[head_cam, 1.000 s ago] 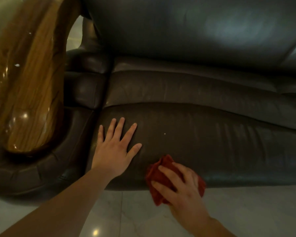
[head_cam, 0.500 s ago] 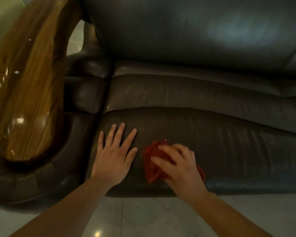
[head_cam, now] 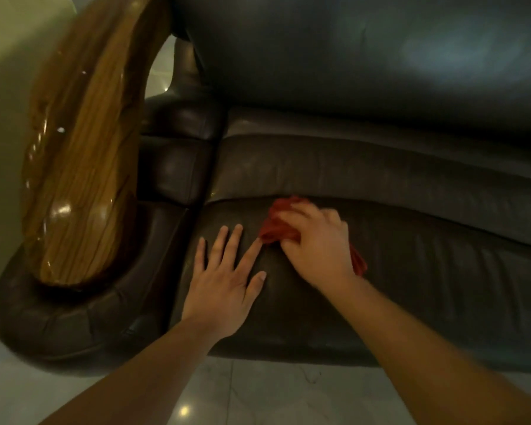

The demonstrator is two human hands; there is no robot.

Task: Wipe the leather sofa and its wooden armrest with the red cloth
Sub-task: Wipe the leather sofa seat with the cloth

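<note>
Head view, two hands, left hand (head_cam: pixel 224 289), right hand (head_cam: pixel 316 243), one red cloth (head_cam: pixel 276 225)

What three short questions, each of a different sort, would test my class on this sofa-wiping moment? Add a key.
1. True or false: the left hand holds the red cloth.
2. Multiple choice: the cloth lies on A) the wooden armrest, B) the seat cushion, C) the floor.
3. Fill in: the left hand rests flat, fingers spread, between the cloth and the ____.

Key
1. False; the right hand presses it down.
2. B, near the cushion's back edge.
3. Armrest.
</note>
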